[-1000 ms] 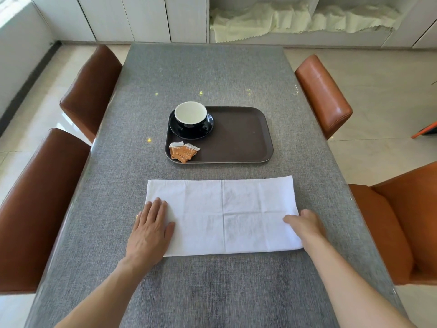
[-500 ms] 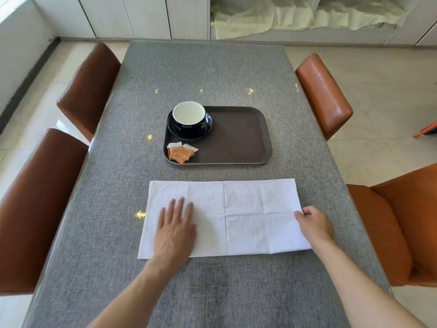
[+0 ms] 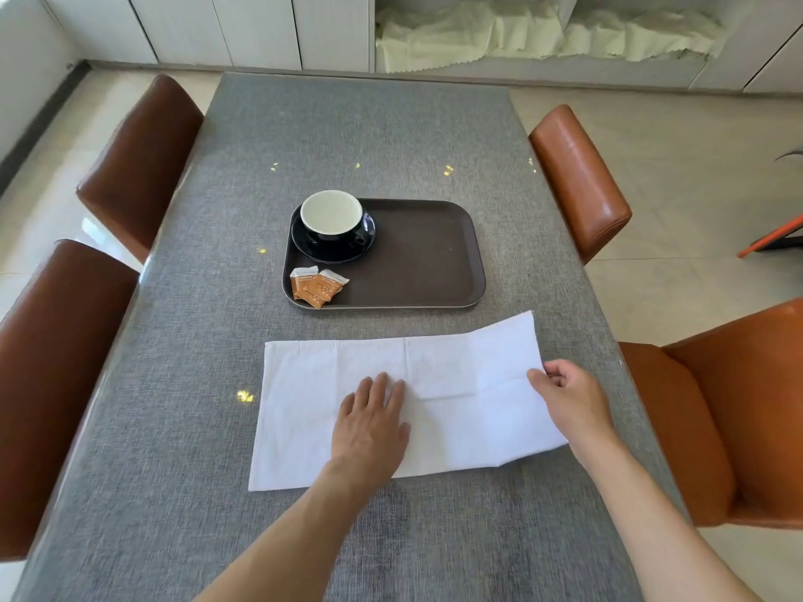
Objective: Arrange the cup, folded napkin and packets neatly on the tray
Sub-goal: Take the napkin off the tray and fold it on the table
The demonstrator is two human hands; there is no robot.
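Note:
A white napkin [image 3: 330, 375], folded into a long strip, lies on the table in front of the brown tray [image 3: 430, 262]. My left hand [image 3: 369, 423] presses flat on the napkin's middle. My right hand [image 3: 569, 397] pinches the napkin's right edge, and that end is lifted off the table. On the tray's left side stand a black cup with a white inside [image 3: 332, 217] on a black saucer [image 3: 367, 241] and, near the front left corner, a few orange packets [image 3: 317, 286].
The grey table [image 3: 182, 384] has brown chairs [image 3: 134, 162] on the left and orange-brown chairs [image 3: 578, 176] on the right. White cabinets and a shelf with pale cloth [image 3: 521, 32] stand beyond the table's far end.
My left hand slid right from the napkin's left end to its middle. My right hand closed on the right edge and raised that end off the table.

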